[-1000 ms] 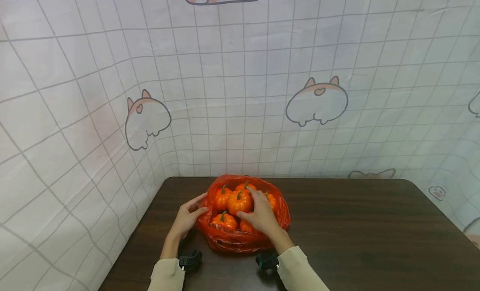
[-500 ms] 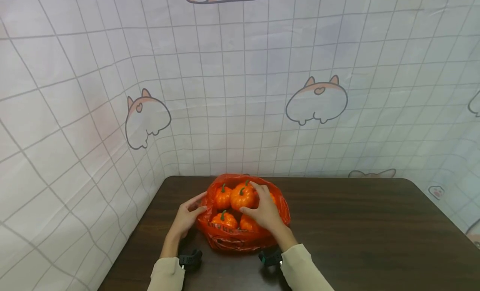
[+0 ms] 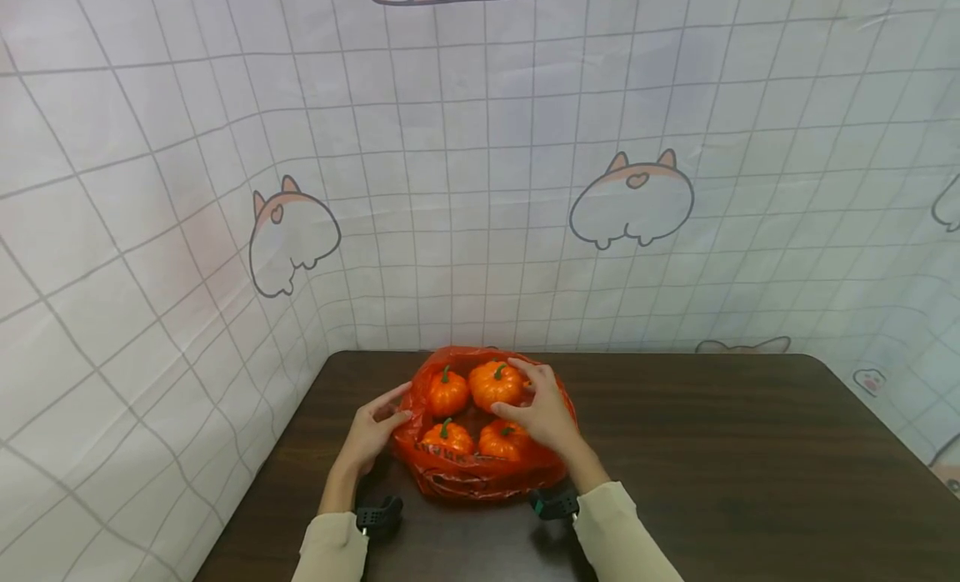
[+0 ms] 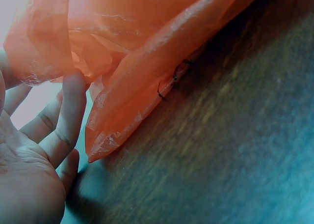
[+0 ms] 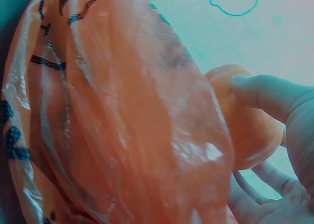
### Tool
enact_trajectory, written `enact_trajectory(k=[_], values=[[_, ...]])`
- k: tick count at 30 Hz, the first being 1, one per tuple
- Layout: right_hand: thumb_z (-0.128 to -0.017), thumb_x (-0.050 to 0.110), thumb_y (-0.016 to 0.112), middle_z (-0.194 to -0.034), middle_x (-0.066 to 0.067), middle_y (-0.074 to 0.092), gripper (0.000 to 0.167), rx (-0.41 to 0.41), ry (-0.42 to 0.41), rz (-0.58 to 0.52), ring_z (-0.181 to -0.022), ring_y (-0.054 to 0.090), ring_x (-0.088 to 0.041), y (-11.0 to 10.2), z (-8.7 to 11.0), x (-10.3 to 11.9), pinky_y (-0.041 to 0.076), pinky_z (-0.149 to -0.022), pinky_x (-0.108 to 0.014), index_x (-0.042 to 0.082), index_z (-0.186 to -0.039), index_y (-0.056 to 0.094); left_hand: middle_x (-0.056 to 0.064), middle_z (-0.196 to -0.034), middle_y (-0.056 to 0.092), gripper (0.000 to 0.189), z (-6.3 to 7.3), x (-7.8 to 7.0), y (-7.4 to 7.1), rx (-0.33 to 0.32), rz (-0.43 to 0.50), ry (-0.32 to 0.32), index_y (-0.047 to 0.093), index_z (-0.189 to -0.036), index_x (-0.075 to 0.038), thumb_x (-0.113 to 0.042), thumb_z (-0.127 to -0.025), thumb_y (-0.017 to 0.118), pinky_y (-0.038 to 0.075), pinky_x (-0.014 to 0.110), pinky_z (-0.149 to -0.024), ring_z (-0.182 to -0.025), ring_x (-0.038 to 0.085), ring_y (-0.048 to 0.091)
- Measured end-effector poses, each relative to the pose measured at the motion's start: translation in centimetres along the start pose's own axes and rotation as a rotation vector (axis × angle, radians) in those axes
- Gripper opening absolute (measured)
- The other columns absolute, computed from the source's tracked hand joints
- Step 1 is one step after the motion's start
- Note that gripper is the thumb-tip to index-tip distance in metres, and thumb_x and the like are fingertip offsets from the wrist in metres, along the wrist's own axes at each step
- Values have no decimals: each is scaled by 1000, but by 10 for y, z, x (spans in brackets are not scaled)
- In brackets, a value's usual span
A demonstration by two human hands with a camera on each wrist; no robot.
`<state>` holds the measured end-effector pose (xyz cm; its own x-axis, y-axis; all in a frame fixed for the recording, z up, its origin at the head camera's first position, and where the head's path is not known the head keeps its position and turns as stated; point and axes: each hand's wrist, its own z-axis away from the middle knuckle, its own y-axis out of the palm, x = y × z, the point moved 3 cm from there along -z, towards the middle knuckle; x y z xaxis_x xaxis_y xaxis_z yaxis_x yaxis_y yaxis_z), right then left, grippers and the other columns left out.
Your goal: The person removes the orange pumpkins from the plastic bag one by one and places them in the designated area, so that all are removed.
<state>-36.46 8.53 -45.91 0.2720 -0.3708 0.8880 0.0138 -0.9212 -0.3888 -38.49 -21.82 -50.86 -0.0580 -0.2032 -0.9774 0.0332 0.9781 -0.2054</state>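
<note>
A red plastic bag with black print stands wide-mouthed on the table, and several small orange pumpkins with green stems sit inside. At its left rim my left hand holds the plastic between thumb and fingers; in the left wrist view the fingers touch the bag's side. My right hand grips one pumpkin over the right part of the bag's mouth. Two pumpkins lie at the front of the bag, and another pumpkin is at back left. The right hand partly covers something orange behind it.
The dark wooden table extends far to the right of the bag. A white gridded cloth with cartoon animals hangs behind and on the left. Black wrist devices sit below both hands.
My right hand has moved right with the pumpkin, from the middle of the bag's mouth toward its right side. A gap shows between the other pumpkins. The left hand stays at the rim.
</note>
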Motion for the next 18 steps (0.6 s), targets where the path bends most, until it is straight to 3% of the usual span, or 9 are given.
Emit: enact_trajectory(k=[9, 18], values=[[-83, 24, 87, -133, -15, 45, 76, 7, 9, -13, -123, 55, -39, -20, -2, -3, 54, -98, -48, 15, -150, 51, 8, -98, 63, 49, -1, 0, -1, 5, 10, -13, 62, -143, -20, -12, -96, 71, 54, 28, -73, -89, 17, 58], [-84, 23, 86, -140, -19, 39, 75, 5, 25, -16, -130, 51, -43, -42, -2, -11, 54, -100, -49, 19, -150, 49, 6, -97, 66, 52, 2, 1, 0, 20, 32, -12, 60, -145, -17, -12, -95, 72, 55, 29, -72, -86, 15, 62]])
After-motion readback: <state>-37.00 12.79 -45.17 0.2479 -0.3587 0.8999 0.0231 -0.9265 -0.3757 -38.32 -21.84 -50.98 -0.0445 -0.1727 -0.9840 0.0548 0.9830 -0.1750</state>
